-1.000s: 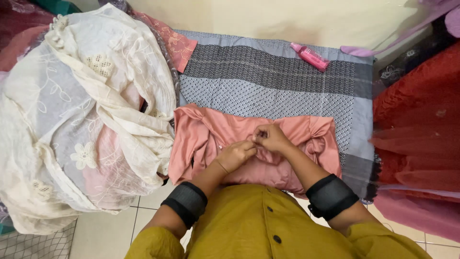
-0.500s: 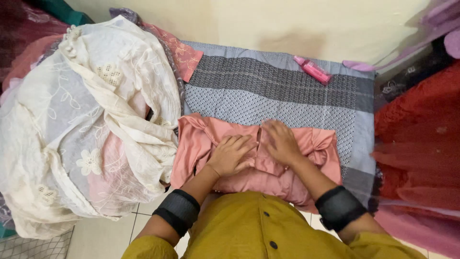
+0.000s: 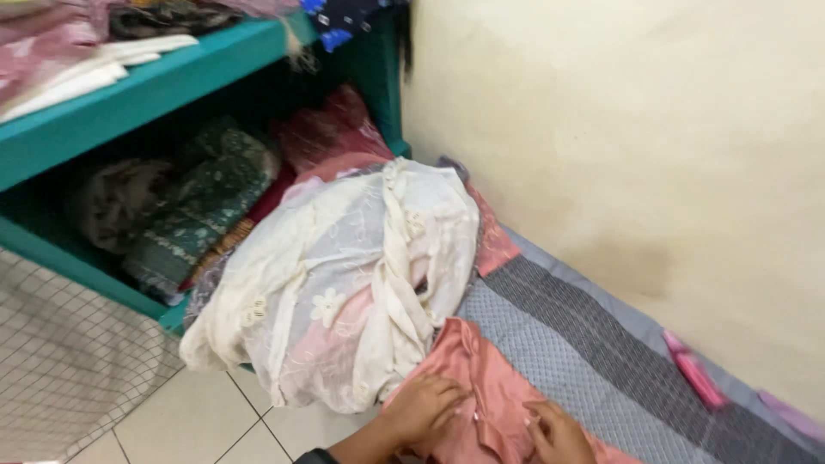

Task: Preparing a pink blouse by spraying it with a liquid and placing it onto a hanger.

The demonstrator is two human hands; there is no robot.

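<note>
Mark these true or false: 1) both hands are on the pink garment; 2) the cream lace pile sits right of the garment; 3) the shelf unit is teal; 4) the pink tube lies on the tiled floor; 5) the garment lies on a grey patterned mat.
1) True: the left hand and the right hand both rest flat on the pink garment.
2) False: the cream lace pile is left of the garment, touching its edge.
3) True: the shelf unit is teal, with folded fabrics on its shelves.
4) False: the pink tube lies on the grey patterned mat near the wall.
5) True.
</note>
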